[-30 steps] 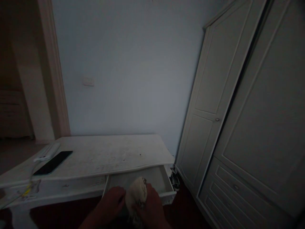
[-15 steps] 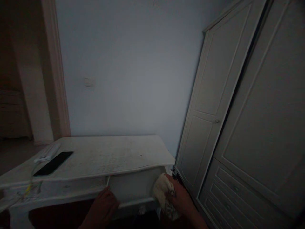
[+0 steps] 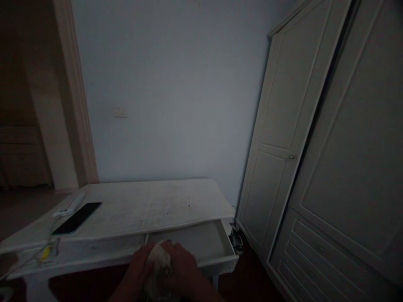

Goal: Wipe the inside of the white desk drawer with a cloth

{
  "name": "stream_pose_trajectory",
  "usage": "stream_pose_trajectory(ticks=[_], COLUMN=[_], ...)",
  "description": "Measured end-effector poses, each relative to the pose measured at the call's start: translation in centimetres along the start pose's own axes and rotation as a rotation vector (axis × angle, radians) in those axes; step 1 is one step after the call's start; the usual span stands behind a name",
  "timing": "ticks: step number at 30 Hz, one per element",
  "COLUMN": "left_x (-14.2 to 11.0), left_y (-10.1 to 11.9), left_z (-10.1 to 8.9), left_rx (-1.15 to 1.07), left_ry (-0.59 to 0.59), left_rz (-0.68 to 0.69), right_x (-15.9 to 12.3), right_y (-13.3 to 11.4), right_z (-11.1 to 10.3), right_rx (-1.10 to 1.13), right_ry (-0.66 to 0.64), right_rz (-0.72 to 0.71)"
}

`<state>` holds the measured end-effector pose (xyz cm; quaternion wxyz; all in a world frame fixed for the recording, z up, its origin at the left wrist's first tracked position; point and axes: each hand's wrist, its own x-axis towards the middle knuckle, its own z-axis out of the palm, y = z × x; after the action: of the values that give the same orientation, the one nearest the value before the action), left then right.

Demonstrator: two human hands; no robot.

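A crumpled pale cloth [image 3: 159,261] is bunched between my two hands, in front of the desk. My left hand [image 3: 137,266] grips its left side, and my right hand [image 3: 184,266] closes round its right side. Just behind them the right-hand drawer [image 3: 206,241] of the white desk [image 3: 141,201] is pulled out, and the part of its inside that shows is bare. The hands and cloth cover the drawer's left front. The cloth's lower end fades into shadow.
On the desk's left lie a dark phone [image 3: 77,218] and a white device [image 3: 73,204] with a cable. A yellow tag [image 3: 45,253] hangs near the left drawer front. A white wardrobe [image 3: 270,167] stands to the right, with dark items [image 3: 236,239] on the floor beside the desk.
My right hand has carried the cloth left, away from the drawer's right side. My left hand has left the drawer's left edge and now holds the cloth too.
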<state>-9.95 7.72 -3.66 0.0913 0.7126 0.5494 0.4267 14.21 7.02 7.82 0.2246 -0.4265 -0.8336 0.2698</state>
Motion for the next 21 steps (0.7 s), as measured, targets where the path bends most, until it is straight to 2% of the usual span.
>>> stream_pose_trajectory(ticks=[3, 5, 8, 11, 14, 21], left_x=[-0.6, -1.6, -3.7, -5.4, -5.6, -4.8], left_y=[0.2, 0.2, -0.2, -0.5, -0.2, 0.1], left_z=[-1.4, -2.3, -2.9, -2.8, -2.9, -4.5], left_rx=[0.063, 0.117, 0.144, 0.026, -0.076, -0.163], left_ry=[-0.113, -0.134, -0.004, 0.067, 0.037, -0.029], left_rz=[0.099, 0.139, 0.115, 0.047, -0.026, -0.076], right_x=[-1.4, -2.8, -4.6, -5.2, -4.2, 0.6], right_y=[1.5, 3.0, 5.0, 5.6, 4.4, -0.8], right_z=[-1.8, -3.7, -6.5, -7.8, -6.8, 0.4], right_rx=[0.023, -0.001, -0.048, -0.11, -0.213, -0.318], right_ry=[-0.015, -0.021, 0.013, 0.027, 0.007, -0.023], right_rz=[-0.022, 0.008, 0.098, 0.159, 0.169, 0.035])
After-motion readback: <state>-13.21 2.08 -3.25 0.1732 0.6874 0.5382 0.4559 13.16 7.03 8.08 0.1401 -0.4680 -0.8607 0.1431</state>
